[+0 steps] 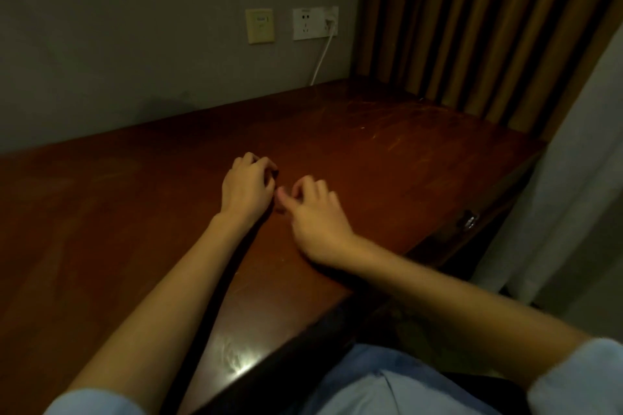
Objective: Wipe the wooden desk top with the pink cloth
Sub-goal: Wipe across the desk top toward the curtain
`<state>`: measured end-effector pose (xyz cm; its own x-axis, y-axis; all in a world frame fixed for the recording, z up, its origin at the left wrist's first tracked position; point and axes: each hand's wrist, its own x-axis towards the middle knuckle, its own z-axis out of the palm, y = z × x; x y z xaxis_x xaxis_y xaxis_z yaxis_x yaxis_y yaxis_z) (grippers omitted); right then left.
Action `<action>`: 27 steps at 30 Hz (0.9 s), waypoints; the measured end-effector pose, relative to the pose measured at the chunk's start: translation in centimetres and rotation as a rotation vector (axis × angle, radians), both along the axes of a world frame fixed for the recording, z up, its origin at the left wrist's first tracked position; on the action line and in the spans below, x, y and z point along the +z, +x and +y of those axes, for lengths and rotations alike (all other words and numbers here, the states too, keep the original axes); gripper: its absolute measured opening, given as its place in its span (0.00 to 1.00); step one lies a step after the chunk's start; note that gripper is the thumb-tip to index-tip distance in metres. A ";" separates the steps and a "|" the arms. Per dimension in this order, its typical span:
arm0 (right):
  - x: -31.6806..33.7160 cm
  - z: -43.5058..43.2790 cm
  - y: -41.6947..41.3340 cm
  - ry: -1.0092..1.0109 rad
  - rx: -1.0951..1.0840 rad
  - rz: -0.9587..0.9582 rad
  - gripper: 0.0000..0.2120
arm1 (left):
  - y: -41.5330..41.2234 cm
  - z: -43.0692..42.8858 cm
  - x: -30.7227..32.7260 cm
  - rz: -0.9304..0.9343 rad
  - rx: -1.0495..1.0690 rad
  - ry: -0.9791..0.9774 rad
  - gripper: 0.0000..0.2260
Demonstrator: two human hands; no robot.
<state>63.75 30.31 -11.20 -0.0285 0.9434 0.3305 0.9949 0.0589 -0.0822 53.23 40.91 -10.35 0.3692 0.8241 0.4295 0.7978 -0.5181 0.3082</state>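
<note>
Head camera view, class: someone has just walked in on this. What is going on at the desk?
A person reaches both bare forearms over the wooden desk top. The left hand and right hand sit close together near its middle, fingers curled; the picture is too dim and blurred to tell whether they pinch anything. No pink cloth is in view, so wiping is not under way.

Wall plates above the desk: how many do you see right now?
2. A yellowish plate on the left, and a white socket plate to its right with a white cable plugged in at its right edge. None looks hidden.
</note>
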 end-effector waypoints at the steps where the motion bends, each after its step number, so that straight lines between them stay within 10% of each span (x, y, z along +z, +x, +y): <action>1: -0.3 -1.8 -1.2 0.041 0.078 -0.012 0.22 | -0.1 0.0 0.0 -0.001 0.005 -0.004 0.11; 5: -0.7 -6.5 2.2 0.060 0.182 -0.005 0.23 | -0.3 0.0 -0.1 -0.003 0.003 -0.002 0.11; 13: 0.4 0.3 16.1 -0.030 -0.369 -0.002 0.20 | -0.3 -0.1 0.0 0.006 -0.016 0.021 0.11; 22: -0.2 -5.3 9.2 -0.007 0.226 -0.032 0.22 | -0.4 0.0 -0.2 0.015 -0.006 0.009 0.11; 27: -0.7 -6.0 19.1 0.004 -0.027 -0.061 0.26 | -0.3 0.1 -0.5 0.018 -0.002 0.018 0.12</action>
<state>82.88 24.36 -11.86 -0.0229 0.9427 0.3328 0.9993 0.0317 -0.0212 52.93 40.99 -10.88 0.3789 0.8156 0.4372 0.8023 -0.5250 0.2842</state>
